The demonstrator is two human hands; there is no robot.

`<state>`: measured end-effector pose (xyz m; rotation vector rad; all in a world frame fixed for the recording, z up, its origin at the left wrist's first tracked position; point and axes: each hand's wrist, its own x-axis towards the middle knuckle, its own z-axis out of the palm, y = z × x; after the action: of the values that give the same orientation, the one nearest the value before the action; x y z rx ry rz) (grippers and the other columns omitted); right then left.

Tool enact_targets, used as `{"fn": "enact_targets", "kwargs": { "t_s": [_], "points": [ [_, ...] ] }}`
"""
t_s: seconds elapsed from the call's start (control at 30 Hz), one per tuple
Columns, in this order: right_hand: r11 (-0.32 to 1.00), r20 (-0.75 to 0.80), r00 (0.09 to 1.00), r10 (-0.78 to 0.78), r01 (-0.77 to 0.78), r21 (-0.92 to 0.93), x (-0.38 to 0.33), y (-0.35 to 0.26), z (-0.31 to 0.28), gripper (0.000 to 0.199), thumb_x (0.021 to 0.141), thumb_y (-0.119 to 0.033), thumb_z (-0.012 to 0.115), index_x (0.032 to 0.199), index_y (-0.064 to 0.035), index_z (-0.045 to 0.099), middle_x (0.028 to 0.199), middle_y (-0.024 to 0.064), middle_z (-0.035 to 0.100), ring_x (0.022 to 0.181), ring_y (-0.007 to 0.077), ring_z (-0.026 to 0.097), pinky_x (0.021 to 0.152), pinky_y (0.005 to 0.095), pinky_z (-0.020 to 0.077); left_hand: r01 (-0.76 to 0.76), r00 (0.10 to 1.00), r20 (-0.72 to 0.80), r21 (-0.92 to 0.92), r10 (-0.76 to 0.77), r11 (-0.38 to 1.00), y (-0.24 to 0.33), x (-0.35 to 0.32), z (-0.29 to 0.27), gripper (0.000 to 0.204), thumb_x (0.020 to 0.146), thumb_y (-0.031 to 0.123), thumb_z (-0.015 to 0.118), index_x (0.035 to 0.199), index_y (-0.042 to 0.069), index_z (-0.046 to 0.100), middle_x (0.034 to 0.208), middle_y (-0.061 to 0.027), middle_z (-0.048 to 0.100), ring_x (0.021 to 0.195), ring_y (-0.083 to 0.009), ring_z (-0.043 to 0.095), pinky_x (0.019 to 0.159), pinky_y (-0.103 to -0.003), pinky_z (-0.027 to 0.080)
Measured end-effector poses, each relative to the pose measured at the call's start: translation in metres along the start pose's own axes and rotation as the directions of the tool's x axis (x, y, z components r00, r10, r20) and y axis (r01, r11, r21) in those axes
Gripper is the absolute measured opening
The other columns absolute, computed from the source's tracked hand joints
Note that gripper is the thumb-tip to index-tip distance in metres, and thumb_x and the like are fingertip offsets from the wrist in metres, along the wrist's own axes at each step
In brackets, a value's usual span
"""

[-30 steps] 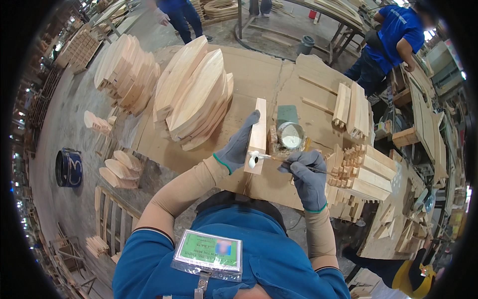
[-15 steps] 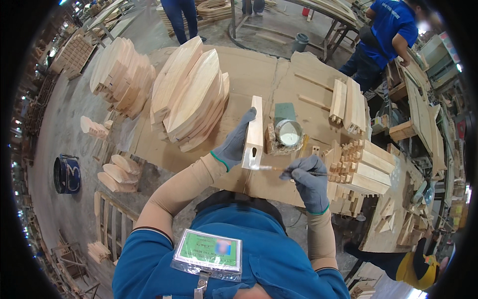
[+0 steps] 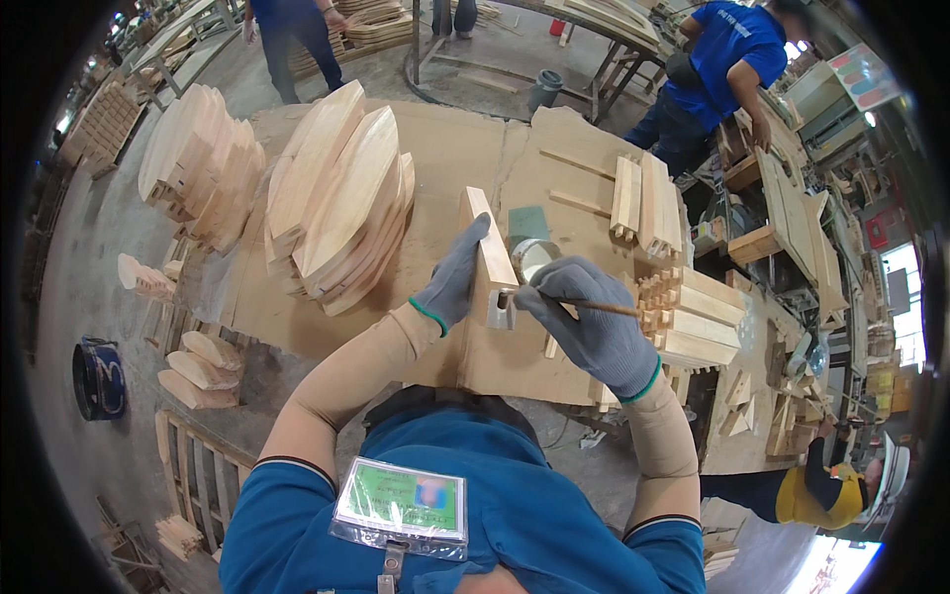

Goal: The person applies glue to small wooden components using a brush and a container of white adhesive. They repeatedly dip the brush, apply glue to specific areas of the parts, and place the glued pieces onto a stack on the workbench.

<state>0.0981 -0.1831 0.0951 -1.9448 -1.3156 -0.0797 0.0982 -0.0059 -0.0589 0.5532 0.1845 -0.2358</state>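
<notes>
My grey-gloved left hand (image 3: 457, 275) is closed around a pale wooden bar (image 3: 487, 238), held tilted above the cardboard. A slot shows in the bar's near end, with a wet whitish coat about it. My gloved right hand (image 3: 594, 332) grips a thin-handled brush (image 3: 604, 307), its fingertips close to that slotted end. The brush tip is hidden behind the fingers and the bar. Just beyond my right hand is a round tin (image 3: 535, 255) of white liquid, partly covered by the hand. A flat green piece (image 3: 527, 223) lies behind the tin.
Curved wooden panels (image 3: 341, 208) are stacked left on the cardboard-covered table (image 3: 445, 148). Tenoned bars (image 3: 703, 317) are piled at right, with more bars (image 3: 643, 203) behind. A dark bucket (image 3: 99, 378) stands on the floor at left. A co-worker in blue (image 3: 727, 64) is at far right.
My right hand has come left and closer to the bar's end, bringing the brush to the slot. The bar has tilted in my left hand. The whole view has shifted slightly.
</notes>
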Motion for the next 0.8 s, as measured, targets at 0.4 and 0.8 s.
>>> {"fn": "enact_targets", "kwargs": {
  "t_s": [0.4,0.8],
  "points": [
    [0.999,0.087,0.995,0.042,-0.039,-0.035,0.005,-0.012,0.001,0.018,0.084,-0.015,0.069,0.087,-0.0089,0.052,0.080,0.0073,0.057,0.070,0.0272,0.059,0.055,0.0363,0.0449,-0.074,0.983,-0.163,0.089,0.087,0.993,-0.002,0.014,-0.019,0.065,0.091,0.053,0.053,0.133,0.006,0.039,0.116,-0.0141,0.055,0.101,-0.0253,0.062,0.089,-0.037,0.053],
    [0.907,-0.301,0.929,0.216,-0.076,0.414,-0.030,0.001,-0.003,0.015,0.081,0.006,0.066,0.083,-0.0013,0.052,0.086,0.0168,0.065,0.076,0.0226,0.066,0.068,0.0328,0.0568,-0.100,0.986,-0.136,0.004,0.100,0.995,0.022,0.003,0.005,0.052,0.089,0.055,0.056,0.118,0.011,0.052,0.098,-0.0037,0.058,0.089,-0.0151,0.061,0.078,-0.029,0.053]
  ]
}}
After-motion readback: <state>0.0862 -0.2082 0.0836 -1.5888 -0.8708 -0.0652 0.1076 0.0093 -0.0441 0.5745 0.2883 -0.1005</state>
